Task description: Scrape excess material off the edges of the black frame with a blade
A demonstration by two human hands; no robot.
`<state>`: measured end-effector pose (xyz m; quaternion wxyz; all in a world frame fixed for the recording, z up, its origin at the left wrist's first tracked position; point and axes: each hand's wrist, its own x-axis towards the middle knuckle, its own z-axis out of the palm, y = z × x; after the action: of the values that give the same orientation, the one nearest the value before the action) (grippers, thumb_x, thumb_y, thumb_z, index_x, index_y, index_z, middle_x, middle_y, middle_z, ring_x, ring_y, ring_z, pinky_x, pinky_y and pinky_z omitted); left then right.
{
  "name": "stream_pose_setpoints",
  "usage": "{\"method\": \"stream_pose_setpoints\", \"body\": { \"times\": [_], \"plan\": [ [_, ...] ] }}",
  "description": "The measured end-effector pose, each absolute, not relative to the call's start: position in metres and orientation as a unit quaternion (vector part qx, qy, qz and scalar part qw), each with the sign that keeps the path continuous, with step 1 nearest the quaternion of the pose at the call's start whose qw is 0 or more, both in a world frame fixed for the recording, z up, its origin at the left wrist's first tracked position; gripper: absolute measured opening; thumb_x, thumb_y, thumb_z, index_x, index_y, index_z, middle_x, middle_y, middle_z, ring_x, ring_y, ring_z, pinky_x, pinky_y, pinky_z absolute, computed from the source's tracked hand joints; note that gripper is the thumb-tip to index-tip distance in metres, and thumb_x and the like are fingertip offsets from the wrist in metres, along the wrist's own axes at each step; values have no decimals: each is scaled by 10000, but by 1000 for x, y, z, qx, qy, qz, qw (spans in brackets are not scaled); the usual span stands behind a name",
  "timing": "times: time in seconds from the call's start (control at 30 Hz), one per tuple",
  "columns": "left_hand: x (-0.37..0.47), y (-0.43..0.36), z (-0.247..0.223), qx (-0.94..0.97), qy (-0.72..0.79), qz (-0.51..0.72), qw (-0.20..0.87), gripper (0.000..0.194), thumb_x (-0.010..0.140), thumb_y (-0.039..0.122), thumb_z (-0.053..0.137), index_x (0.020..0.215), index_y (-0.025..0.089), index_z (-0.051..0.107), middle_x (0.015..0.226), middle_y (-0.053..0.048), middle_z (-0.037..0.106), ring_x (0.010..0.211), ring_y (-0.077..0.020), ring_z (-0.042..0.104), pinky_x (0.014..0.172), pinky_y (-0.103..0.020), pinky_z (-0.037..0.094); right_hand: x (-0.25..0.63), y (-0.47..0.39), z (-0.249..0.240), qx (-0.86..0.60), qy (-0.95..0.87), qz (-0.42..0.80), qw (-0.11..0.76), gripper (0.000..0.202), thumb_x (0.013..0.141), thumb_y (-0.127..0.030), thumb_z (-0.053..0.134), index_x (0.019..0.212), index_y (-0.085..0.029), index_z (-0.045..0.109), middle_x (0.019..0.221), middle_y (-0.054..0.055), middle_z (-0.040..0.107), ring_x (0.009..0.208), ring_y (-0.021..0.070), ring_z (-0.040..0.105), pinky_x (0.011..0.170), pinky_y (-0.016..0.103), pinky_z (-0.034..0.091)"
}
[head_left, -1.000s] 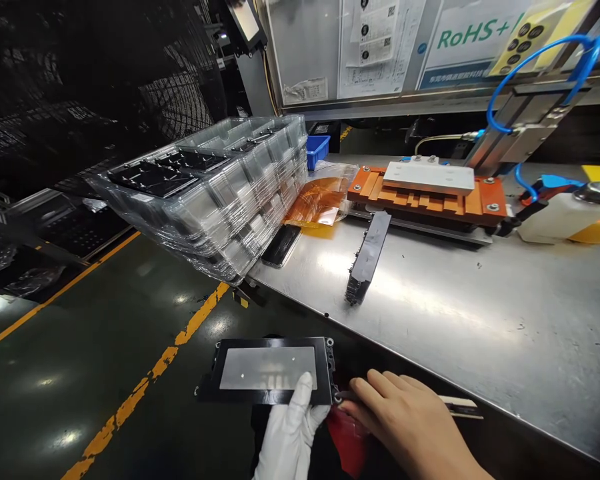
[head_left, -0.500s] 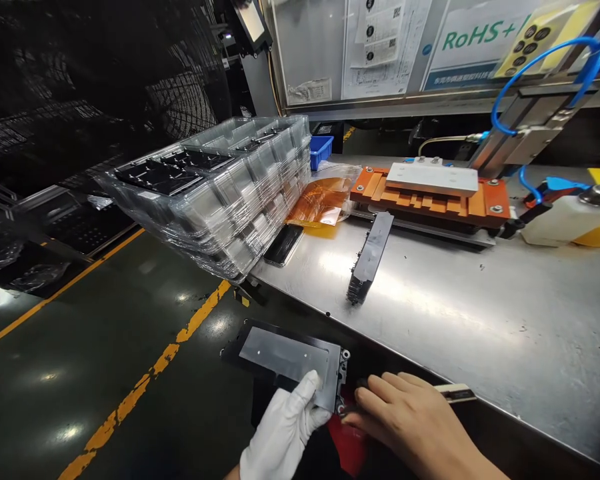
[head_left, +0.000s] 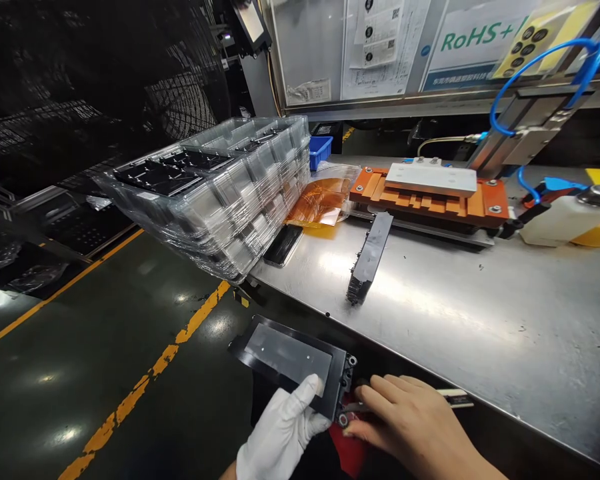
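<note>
A flat black rectangular frame with a grey panel set in it (head_left: 293, 360) is held below the near edge of the steel workbench (head_left: 480, 313), tilted, over the dark floor. It is gripped at its near right corner by the white-gloved left hand (head_left: 280, 437), the thumb pressed on the top face; the other fingers are hidden under the frame. The bare right hand (head_left: 410, 427) is closed around a slim tool with a pale handle (head_left: 455, 398), whose tip is hidden at the frame's corner. Something red (head_left: 353, 453) below the hands cannot be made out. A stack of clear plastic trays (head_left: 220, 193) overhangs the bench's left end.
</note>
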<state>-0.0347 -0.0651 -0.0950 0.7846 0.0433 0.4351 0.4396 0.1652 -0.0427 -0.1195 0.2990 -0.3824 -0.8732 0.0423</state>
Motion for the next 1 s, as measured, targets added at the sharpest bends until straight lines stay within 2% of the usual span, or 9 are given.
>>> {"method": "stream_pose_setpoints", "body": {
  "times": [0.1, 0.2, 0.33, 0.43, 0.53, 0.67, 0.77, 0.9, 1.0],
  "plan": [
    [-31, -67, -89, 62, 436, 448, 778, 259, 858, 287, 714, 1007, 75, 729, 1056, -137, 680, 913, -174, 673, 715, -206, 572, 165, -43, -122, -390, -869, 37, 302, 441, 994, -558, 407, 731, -214, 489, 623, -44, 495, 527, 138, 440, 559, 291, 289],
    [-26, -69, -85, 48, 443, 477, 758, 246, 852, 273, 722, 993, 72, 735, 1055, -137, 695, 878, -168, 682, 718, -210, 575, 165, -42, -120, -394, -864, 33, 312, 441, 1004, -519, 421, 693, -209, 460, 602, -49, 474, 515, 134, 419, 556, 289, 272],
    [-15, -74, -86, 2, 489, 535, 689, 187, 846, 238, 721, 912, 68, 759, 978, -140, 732, 881, -199, 708, 763, -242, 604, 162, -40, -117, -412, -853, 19, 320, 423, 1029, -471, 400, 719, -209, 519, 609, -45, 487, 528, 136, 426, 573, 290, 269],
    [-8, -82, -93, 3, 519, 576, 631, 141, 753, 137, 788, 894, 148, 780, 983, -78, 753, 963, -208, 710, 836, -224, 601, 158, -37, -114, -427, -845, -1, 321, 413, 1039, -444, 396, 743, -210, 563, 618, -38, 514, 542, 141, 442, 593, 292, 276],
    [-1, -88, -105, 30, 535, 625, 567, 432, 613, -57, 799, 924, 242, 779, 1010, -4, 752, 1072, -210, 678, 912, -208, 577, 153, -36, -113, -446, -834, -33, 323, 424, 1043, -441, 387, 739, -213, 577, 609, -29, 517, 540, 154, 432, 591, 300, 276],
    [5, -90, -121, -11, 511, 675, 532, 345, 761, 5, 707, 959, 284, 761, 1131, 11, 723, 1158, -224, 636, 892, -262, 603, 148, -38, -115, -436, -833, -41, 339, 404, 1023, -449, 428, 730, -217, 580, 587, -31, 507, 520, 157, 427, 558, 305, 290],
    [2, -88, -123, -10, 520, 671, 528, 305, 765, 49, 733, 1002, 240, 746, 1158, -24, 714, 1169, -237, 630, 945, -278, 583, 151, -44, -122, -425, -830, 81, 352, 318, 992, -502, 486, 869, -244, 624, 649, -52, 572, 547, 124, 521, 548, 268, 365],
    [-4, -87, -114, -7, 529, 646, 551, 291, 748, 127, 785, 1030, 180, 735, 1098, -67, 730, 1137, -280, 647, 969, -329, 578, 162, -51, -137, -476, -757, 329, 303, 122, 1008, -371, 506, 1078, -308, 583, 856, -76, 663, 690, 67, 630, 631, 161, 457],
    [-5, -89, -105, 4, 529, 636, 562, 311, 684, 60, 808, 970, 169, 753, 1082, -57, 737, 1103, -276, 666, 967, -320, 578, 166, -52, -141, -523, -675, 447, 265, 215, 989, -433, 494, 1147, -296, 546, 839, -55, 646, 673, 92, 600, 630, 175, 464]
  ]
}}
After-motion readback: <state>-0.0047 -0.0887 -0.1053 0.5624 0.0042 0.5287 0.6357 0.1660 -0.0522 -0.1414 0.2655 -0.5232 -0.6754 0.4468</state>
